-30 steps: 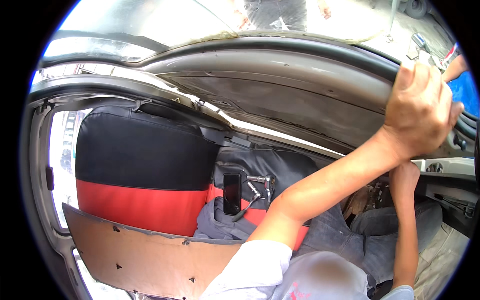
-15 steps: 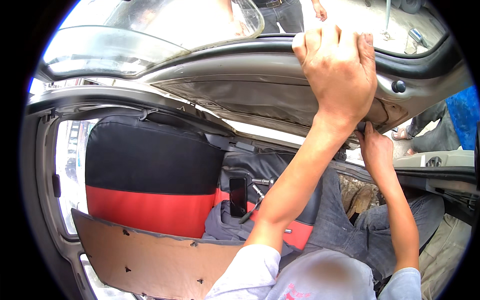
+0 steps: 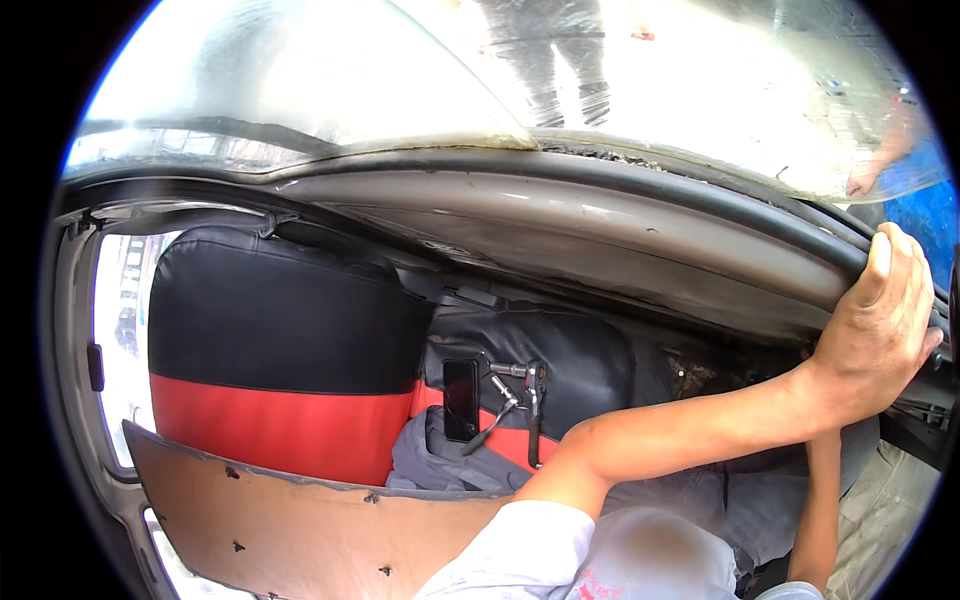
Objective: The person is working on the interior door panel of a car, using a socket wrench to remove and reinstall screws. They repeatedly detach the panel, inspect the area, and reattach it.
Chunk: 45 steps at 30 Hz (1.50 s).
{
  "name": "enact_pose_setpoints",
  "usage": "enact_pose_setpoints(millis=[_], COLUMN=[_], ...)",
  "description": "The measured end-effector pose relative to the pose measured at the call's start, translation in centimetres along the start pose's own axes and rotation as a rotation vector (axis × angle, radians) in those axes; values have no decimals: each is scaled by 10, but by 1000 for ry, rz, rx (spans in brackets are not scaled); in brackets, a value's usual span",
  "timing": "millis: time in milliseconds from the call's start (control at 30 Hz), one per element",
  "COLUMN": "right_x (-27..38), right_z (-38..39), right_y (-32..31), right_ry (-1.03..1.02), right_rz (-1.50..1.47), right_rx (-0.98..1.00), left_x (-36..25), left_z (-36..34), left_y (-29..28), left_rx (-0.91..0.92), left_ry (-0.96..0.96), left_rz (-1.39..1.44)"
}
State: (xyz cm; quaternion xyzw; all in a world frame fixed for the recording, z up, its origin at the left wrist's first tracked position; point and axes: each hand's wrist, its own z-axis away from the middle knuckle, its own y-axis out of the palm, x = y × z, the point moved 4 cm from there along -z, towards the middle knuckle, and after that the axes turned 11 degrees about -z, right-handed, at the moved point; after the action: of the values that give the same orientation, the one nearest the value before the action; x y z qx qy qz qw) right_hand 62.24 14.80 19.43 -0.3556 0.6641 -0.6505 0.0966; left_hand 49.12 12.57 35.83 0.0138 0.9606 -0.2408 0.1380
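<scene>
The car door (image 3: 570, 208) stretches across in front of me, with a pale window pane (image 3: 300, 85) rising from its sill. At the right end of that sill, my left hand (image 3: 872, 335) has its fingers hooked over the door's edge. Behind the left wrist, my right forearm (image 3: 822, 500) reaches up; its hand is almost wholly hidden. On the black and red seat beside me lie a dark phone (image 3: 461, 400), a ratchet wrench (image 3: 536, 410) and a second black-handled tool (image 3: 490, 428), together with a grey cloth (image 3: 415, 462).
A brown panel with dark clips (image 3: 300, 520) leans at the lower left. A black and red seat backrest (image 3: 280, 330) stands behind it. Through the glass a person's legs (image 3: 550, 65) show outside, and something blue (image 3: 920, 220) is at the right.
The door has swung in toward me, and its glass now fills more of the top. My left hand slid right along the sill; my right hand dropped behind the left wrist.
</scene>
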Motion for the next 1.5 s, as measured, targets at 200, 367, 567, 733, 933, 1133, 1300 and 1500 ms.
enact_pose_setpoints(millis=[200,367,567,733,933,1133,1300,1500], right_x=[38,115,142,142,70,3,-1,53], right_z=[-27,-74,-103,-98,-53,11,16,-34], right_y=[27,51,60,57,41,16,12,36], right_ry=[-51,-188,-249,-196,50,72,76,-50], right_rz=[118,81,-31,-90,-339,-340,-261,18], right_rx=[67,-4,-43,-12,45,-193,-250,-94], left_x=[47,126,176,176,105,2,-3,63], left_z=[-17,-47,-53,-53,-37,-1,2,-22], left_y=[7,-29,-36,-37,-24,-8,13,1], left_rx=[-190,-314,-291,-271,-180,110,-98,-360], left_ry=[14,68,24,4,-108,-8,-4,6], left_rz=[213,-130,-186,-172,35,-138,91,159])
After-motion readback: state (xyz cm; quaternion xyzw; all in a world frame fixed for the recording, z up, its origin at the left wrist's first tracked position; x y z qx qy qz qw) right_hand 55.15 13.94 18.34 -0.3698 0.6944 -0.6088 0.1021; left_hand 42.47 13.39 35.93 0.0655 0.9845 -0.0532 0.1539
